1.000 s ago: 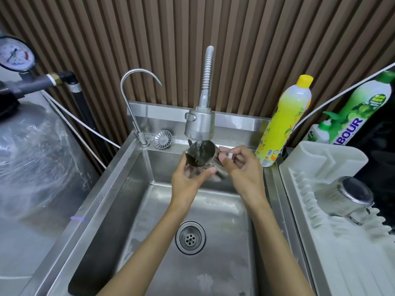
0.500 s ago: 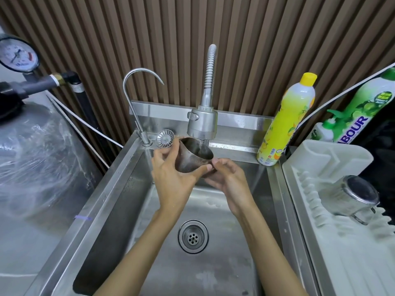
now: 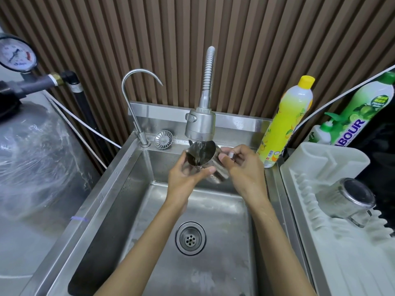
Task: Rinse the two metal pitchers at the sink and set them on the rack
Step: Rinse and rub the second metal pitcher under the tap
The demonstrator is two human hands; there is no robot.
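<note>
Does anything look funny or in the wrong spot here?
A little: a spare strainer sits on the sink ledge, not in the drain, and the pitcher on the rack lies tipped on its side.

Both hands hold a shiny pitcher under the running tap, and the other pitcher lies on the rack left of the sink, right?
Not left: the head view shows the rack, with the other pitcher on it, right of the sink. The left hand and right hand do hold a pitcher under the running tap.
</note>
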